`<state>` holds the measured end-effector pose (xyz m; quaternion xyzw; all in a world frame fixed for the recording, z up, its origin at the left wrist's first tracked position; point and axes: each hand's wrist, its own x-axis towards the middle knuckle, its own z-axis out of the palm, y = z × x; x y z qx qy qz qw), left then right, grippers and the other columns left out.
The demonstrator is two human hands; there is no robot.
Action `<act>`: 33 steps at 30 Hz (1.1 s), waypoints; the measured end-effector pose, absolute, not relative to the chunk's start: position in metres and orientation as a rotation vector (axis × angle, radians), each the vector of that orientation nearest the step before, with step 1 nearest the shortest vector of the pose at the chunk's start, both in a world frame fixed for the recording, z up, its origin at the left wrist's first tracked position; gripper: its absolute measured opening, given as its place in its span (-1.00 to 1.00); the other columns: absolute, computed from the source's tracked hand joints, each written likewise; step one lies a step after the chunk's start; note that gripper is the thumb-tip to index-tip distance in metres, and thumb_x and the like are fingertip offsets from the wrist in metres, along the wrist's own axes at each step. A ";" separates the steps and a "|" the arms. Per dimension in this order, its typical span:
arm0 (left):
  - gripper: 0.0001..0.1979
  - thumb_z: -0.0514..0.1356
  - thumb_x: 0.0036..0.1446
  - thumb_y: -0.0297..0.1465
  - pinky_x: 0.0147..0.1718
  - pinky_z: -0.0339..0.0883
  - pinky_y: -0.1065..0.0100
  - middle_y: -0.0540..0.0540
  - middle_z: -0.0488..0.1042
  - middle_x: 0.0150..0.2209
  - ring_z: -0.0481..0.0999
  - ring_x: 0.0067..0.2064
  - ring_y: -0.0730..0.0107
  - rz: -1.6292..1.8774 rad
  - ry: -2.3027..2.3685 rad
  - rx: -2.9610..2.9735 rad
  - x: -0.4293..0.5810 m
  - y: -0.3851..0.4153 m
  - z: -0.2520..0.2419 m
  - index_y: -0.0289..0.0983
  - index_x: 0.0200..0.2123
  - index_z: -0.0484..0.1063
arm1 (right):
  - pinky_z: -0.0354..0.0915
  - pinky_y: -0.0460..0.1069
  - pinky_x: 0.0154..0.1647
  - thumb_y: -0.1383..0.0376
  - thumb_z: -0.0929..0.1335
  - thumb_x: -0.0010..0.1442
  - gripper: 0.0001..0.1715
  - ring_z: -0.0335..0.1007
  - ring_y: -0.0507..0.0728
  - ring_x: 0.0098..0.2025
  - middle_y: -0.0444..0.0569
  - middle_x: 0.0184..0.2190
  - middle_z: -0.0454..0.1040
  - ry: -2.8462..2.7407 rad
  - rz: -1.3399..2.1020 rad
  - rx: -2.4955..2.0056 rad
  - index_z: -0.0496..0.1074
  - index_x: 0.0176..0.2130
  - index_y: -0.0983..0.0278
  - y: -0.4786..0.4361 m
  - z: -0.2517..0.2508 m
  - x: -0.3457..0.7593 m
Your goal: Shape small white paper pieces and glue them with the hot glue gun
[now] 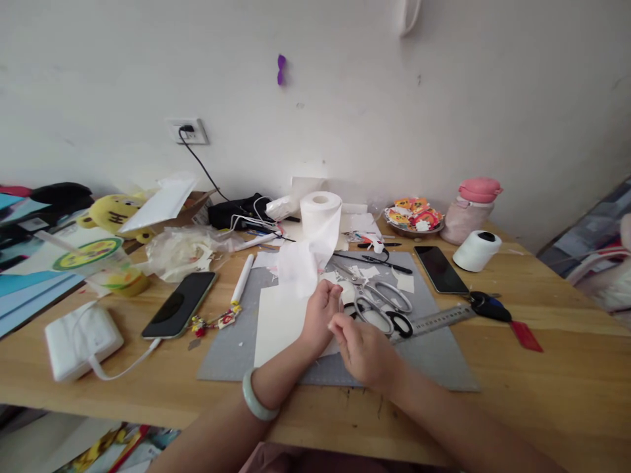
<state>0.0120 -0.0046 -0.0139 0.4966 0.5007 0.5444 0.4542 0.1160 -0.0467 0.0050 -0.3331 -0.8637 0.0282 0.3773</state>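
Observation:
My left hand (pixel 319 315) is closed, thumb up, above a white sheet of paper (pixel 276 322) on the grey cutting mat (pixel 221 361). Close beside it, my right hand (pixel 369 351) pinches thumb and finger together, its fingertips almost at the left hand's. Whatever lies between the fingers is too small to make out. Just beyond the hands are silver-handled scissors (pixel 397 297) and black-handled scissors (pixel 401 324). A steel ruler (pixel 438 320) slants across the mat to the right. A toilet paper roll (pixel 320 217) stands behind, its loose end trailing onto the mat.
A phone (pixel 441 269), a thread spool (pixel 477 251), a pink bottle (pixel 470 213) and a bowl of colourful pieces (pixel 415 217) stand right. Left are another phone (pixel 180 305), a white power bank (pixel 83 341), a drink cup (pixel 116 276) and a plastic bag (pixel 182 253).

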 end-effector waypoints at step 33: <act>-0.74 0.04 0.12 -0.20 -0.66 -0.02 0.47 0.15 0.16 -0.73 0.14 -0.68 0.51 1.161 1.263 1.481 0.006 -0.008 0.003 -0.27 -0.42 0.34 | 0.11 -0.11 -0.56 0.29 0.27 -0.04 -0.88 0.13 -0.01 -0.58 -0.19 -0.65 0.22 -1.622 0.989 -1.254 0.27 -0.56 0.28 -0.021 0.004 0.124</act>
